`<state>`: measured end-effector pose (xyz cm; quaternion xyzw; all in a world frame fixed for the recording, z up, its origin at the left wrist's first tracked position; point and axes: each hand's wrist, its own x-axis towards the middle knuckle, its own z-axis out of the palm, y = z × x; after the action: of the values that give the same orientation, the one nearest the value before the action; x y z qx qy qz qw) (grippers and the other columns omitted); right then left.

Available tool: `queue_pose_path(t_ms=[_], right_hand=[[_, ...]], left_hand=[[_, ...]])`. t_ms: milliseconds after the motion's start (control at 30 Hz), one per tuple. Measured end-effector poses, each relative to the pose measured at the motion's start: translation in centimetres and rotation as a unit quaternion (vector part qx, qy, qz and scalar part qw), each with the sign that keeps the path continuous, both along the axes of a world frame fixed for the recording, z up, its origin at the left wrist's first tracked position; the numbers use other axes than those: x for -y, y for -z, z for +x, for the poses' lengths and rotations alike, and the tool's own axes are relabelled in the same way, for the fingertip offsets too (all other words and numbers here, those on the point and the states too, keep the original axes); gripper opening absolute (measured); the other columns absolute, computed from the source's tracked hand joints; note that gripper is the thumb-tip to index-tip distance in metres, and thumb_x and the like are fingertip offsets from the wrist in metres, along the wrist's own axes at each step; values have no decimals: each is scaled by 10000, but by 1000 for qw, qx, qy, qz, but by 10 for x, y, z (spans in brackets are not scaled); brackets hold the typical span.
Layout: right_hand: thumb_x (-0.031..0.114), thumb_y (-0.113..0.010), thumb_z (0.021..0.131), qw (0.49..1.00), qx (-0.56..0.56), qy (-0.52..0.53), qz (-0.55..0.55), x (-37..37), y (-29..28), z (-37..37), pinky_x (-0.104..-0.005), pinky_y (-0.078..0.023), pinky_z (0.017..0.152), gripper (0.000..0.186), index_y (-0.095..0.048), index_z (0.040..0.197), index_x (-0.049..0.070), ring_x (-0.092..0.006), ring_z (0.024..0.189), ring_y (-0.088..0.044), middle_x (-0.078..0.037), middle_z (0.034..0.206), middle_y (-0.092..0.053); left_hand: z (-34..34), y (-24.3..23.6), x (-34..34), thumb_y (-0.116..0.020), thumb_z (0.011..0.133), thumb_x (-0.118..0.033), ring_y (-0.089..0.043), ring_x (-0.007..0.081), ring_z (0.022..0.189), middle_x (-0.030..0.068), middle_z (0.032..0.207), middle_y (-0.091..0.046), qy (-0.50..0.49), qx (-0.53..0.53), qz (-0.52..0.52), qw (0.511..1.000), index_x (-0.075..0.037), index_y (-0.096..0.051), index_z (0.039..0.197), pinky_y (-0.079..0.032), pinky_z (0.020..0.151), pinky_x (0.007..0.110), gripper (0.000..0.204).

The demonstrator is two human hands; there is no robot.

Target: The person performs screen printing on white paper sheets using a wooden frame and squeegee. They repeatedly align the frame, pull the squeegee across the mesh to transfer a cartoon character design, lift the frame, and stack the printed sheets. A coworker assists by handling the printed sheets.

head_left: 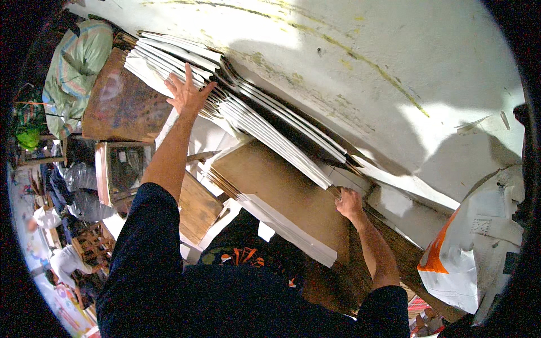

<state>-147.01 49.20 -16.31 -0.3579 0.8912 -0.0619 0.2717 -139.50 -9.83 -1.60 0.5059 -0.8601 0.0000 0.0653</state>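
A row of thin white-edged panels [276,138] leans at a slant along the wall, packed edge to edge. My left hand [189,94] lies on their upper left part with its fingers spread wide. At the lower right end of the front bunch, my right hand [350,204] is closed round a corner of the panels, its fingertips partly hidden. A dark gap separates this bunch from the panels closer to the wall. Below them, nearer my body, rests a stack of brown boards [276,183] with a white front edge.
A stained white wall [394,50] rises behind the panels. At right stands a white and orange sack [462,253]. To the left are a stuffed pale green sack [79,73], a brown board [121,101], a wooden frame [124,172] and plastic bags [87,194].
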Motion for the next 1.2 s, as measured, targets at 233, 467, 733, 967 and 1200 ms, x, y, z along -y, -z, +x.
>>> queue_pose_path(t_ms=[233, 467, 733, 967, 1200], right_hand=[[240, -731, 824, 1000, 20, 11, 22, -41, -61, 21, -529, -537, 880, 349, -707, 1110, 42, -385, 953, -703, -211, 964, -725], [229, -711, 847, 989, -16, 135, 60, -171, 45, 37, -508, -527, 927, 459, -678, 1289, 108, -342, 962, -698, -175, 1022, -734], [263, -699, 884, 987, 6, 127, 100, -271, 50, 73, -518, -434, 1077, 477, -616, 1326, 105, -364, 1125, -593, -205, 1223, -625], [392, -801, 787, 926, 161, 54, 338, -247, 18, 62, -565, -417, 1114, 686, -611, 1389, 126, -450, 1271, -549, -217, 1344, -622], [197, -851, 766, 962, -159, 124, -183, -39, -24, -24, -507, -396, 1171, 932, -391, 1572, 111, -450, 1404, -444, -277, 1528, -435]], left_hand=[[4, -3, -3, -740, 723, -805, -95, 510, 1555, 271, 1692, -133, -5, 13, 3, 1000, -388, -178, 1648, -284, 1105, 784, 1160], [8, -1, -6, -766, 727, -774, -97, 522, 1550, 283, 1689, -123, -2, 9, -13, 1000, -395, -152, 1652, -291, 1125, 751, 1173], [20, 0, 0, -738, 758, -775, -98, 540, 1542, 323, 1668, -137, 1, 23, -11, 1000, -382, -130, 1657, -314, 1110, 747, 1154], [15, 5, 4, -720, 784, -768, -93, 540, 1543, 324, 1668, -136, 9, 14, -22, 1000, -414, -137, 1650, -343, 1111, 717, 1102], [4, 5, 4, -702, 798, -775, -91, 542, 1543, 325, 1666, -130, 14, 22, -18, 1000, -401, -144, 1649, -346, 1113, 724, 1084]])
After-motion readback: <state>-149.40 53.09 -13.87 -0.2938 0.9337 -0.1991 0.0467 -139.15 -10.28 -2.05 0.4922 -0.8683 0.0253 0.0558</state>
